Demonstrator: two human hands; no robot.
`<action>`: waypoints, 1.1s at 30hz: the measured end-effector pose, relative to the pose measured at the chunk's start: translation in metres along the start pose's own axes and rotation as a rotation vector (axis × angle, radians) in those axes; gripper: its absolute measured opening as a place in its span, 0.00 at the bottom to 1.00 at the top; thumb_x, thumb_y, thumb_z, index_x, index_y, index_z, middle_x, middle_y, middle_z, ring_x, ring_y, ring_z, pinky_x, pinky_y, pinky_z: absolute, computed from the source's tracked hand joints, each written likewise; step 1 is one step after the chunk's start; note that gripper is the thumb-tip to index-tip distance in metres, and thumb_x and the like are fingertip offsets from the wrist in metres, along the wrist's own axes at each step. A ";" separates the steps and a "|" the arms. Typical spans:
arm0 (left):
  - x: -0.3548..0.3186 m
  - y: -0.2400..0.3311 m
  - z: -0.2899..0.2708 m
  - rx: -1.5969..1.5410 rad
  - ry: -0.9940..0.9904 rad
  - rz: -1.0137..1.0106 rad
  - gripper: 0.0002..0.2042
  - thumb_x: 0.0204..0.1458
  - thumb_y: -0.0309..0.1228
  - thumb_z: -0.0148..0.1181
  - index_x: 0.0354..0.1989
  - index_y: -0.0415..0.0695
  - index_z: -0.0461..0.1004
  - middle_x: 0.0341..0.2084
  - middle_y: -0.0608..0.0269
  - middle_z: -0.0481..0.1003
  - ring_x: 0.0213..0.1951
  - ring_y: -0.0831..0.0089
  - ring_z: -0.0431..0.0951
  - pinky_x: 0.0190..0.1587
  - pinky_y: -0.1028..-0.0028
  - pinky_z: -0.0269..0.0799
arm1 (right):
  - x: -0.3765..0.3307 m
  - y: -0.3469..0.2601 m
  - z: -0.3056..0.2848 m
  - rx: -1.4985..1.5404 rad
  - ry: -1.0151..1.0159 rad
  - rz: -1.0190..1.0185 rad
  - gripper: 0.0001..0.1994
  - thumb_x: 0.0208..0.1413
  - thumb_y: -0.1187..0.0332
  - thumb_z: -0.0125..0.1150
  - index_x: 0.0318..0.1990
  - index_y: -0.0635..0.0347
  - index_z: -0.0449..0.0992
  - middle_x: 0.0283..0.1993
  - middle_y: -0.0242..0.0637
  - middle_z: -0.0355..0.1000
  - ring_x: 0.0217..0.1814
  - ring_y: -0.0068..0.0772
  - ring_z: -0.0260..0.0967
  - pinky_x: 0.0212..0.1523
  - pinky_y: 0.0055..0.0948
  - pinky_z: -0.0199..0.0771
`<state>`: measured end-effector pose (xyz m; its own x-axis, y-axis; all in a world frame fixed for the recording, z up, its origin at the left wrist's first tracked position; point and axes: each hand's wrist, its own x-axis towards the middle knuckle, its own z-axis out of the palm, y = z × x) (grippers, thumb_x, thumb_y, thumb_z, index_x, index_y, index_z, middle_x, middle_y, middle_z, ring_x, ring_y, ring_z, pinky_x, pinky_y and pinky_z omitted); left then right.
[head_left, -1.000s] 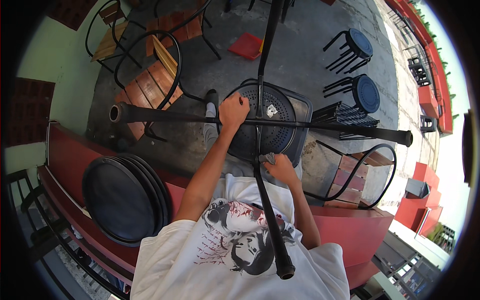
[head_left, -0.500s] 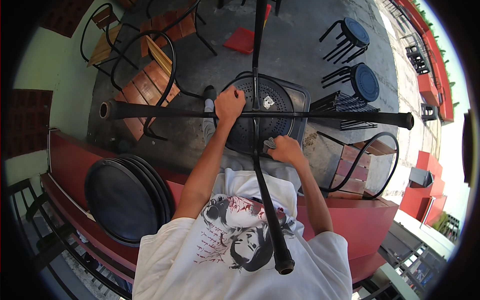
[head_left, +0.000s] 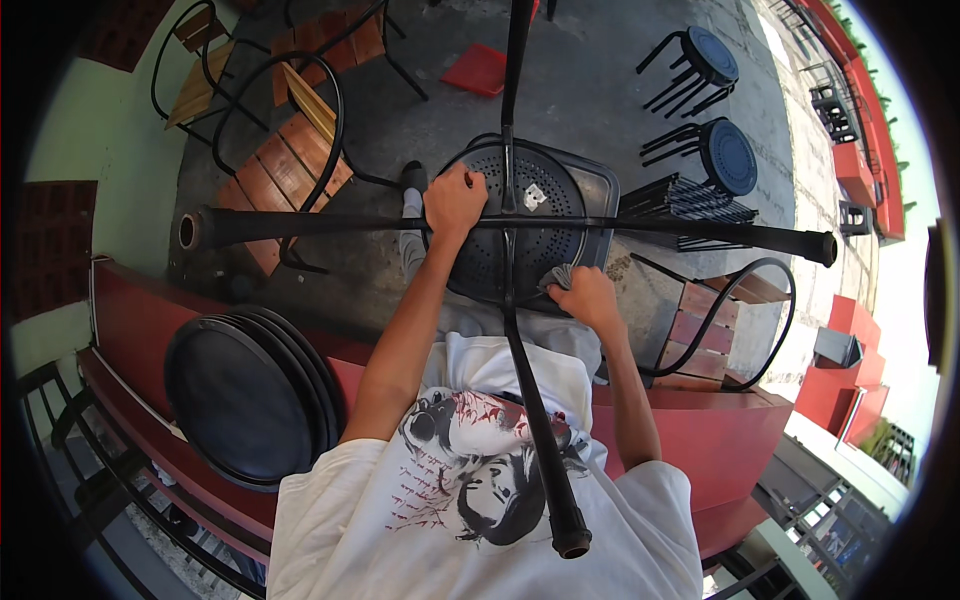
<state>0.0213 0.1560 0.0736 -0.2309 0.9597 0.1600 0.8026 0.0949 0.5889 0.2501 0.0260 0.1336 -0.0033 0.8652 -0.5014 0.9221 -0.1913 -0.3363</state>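
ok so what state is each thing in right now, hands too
left hand: closed on the frame
right hand: closed on the cloth
frame: legs spread in a cross
cloth: crumpled
disc: perforated, beneath the frame; whether they are joined, cannot tell
black rounds: stacked, tilted on edge
stools: upright
chairs: standing
red pan: lying on the floor
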 end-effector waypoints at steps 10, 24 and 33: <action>0.002 0.003 -0.004 0.029 -0.061 -0.046 0.13 0.53 0.38 0.55 0.31 0.40 0.79 0.27 0.46 0.81 0.33 0.45 0.82 0.38 0.53 0.77 | 0.003 -0.021 0.008 0.217 0.205 -0.207 0.12 0.49 0.67 0.69 0.43 0.52 0.84 0.39 0.45 0.81 0.43 0.53 0.79 0.45 0.44 0.79; 0.001 0.003 -0.003 0.023 -0.055 -0.050 0.14 0.53 0.38 0.56 0.31 0.40 0.80 0.27 0.47 0.81 0.33 0.45 0.82 0.38 0.53 0.77 | 0.043 -0.026 0.053 0.316 0.750 -0.306 0.15 0.44 0.73 0.68 0.43 0.52 0.81 0.35 0.34 0.77 0.38 0.44 0.78 0.36 0.40 0.77; 0.002 -0.001 -0.001 0.024 -0.058 -0.039 0.14 0.53 0.39 0.56 0.31 0.40 0.80 0.27 0.47 0.81 0.32 0.45 0.82 0.37 0.53 0.77 | 0.042 -0.011 0.045 0.231 0.766 -0.253 0.15 0.44 0.73 0.68 0.44 0.51 0.83 0.37 0.36 0.79 0.38 0.47 0.78 0.37 0.39 0.76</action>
<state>0.0193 0.1575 0.0745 -0.2308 0.9687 0.0911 0.8069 0.1383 0.5742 0.2226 0.0441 0.0804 0.1410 0.9545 0.2627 0.8264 0.0326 -0.5621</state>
